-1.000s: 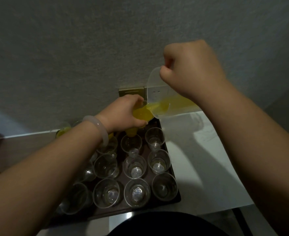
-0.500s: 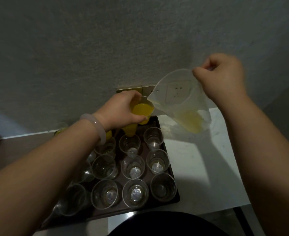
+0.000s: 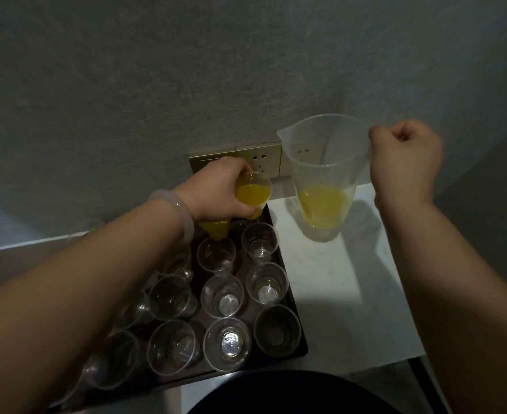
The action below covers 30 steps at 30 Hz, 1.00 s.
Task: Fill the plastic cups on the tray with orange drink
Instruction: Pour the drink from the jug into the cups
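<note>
My left fingers point(image 3: 244, 210) grip a filled cup point(image 3: 253, 193) over the tray's point(image 3: 302, 349) far end; my right fingers point(image 3: 395, 132) grip the nearly upright jug point(image 3: 324, 162).

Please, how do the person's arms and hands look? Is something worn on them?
The left hand and right hand are ungloved, and both forearms are bare, with no sleeve in view. Just behind the left hand sits one smooth, round bangle, pale pinkish-white and slightly translucent. The other wrist carries nothing. No watch or ring shows on the visible parts.
</note>
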### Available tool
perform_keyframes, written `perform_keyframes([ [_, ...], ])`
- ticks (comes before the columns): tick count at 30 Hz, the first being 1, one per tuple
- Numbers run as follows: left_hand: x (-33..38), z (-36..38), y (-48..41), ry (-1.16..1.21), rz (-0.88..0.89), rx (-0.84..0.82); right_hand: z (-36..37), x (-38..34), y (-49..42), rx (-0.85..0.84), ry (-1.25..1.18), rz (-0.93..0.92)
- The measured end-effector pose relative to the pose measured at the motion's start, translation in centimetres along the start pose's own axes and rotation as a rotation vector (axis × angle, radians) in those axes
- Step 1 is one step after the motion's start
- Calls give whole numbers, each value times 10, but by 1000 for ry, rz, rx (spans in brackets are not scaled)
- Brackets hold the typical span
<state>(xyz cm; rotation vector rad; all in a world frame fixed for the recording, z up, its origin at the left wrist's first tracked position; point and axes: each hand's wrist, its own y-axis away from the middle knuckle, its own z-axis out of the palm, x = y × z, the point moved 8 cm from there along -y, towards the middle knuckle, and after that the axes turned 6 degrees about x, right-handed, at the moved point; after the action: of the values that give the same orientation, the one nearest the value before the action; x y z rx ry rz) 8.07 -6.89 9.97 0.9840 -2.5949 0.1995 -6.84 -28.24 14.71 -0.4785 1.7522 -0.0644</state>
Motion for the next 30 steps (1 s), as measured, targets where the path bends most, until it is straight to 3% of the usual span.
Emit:
perform_keyframes([
  [19, -2, 43, -28, -304, 178, -271, 5, 24, 11, -38, -15, 15],
  [30, -2, 54, -29, -361, 232, -344, 7, 27, 16, -55, -31, 39],
])
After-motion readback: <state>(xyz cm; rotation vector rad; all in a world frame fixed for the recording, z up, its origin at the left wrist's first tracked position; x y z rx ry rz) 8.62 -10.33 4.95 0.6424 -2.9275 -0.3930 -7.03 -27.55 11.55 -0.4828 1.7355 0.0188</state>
